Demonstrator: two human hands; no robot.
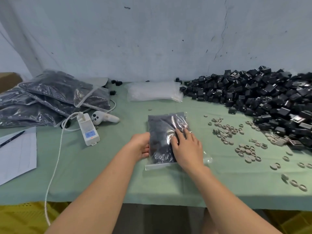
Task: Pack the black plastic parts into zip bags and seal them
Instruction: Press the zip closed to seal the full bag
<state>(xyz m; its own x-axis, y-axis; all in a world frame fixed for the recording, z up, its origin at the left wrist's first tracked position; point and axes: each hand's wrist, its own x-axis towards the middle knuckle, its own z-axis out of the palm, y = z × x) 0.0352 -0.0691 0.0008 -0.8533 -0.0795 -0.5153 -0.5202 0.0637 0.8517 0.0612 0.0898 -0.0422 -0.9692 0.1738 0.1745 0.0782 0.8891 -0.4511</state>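
Green cloth covers the tabletop (118, 174); the filled zip bag (162, 129) lies flat on it, left of the heap of loose black parts (261, 97) and clear of it, with scattered grey rings (244, 149) between bag and heap. The left hand (141, 146) has its fingers curled round the bag edge away from the heap, gripping it. The right hand (187, 147) is laid flat on top of the bag, fingers (179, 134) straight and slightly spread, pressing the film down onto the parts. The zip strip (160, 166) runs along the bag end by the right wrist; we cannot tell whether it is closed. We judge the step in hand to be flattening the load and driving out air ahead of sealing. To do it well we would sweep the flat palm toward the zip strip so air leaves by the mouth, keep the parts back from the strip so none lodges in the track, hold the gripped edge steady so the bag does not slide on the cloth, then pinch along the strip end to end.
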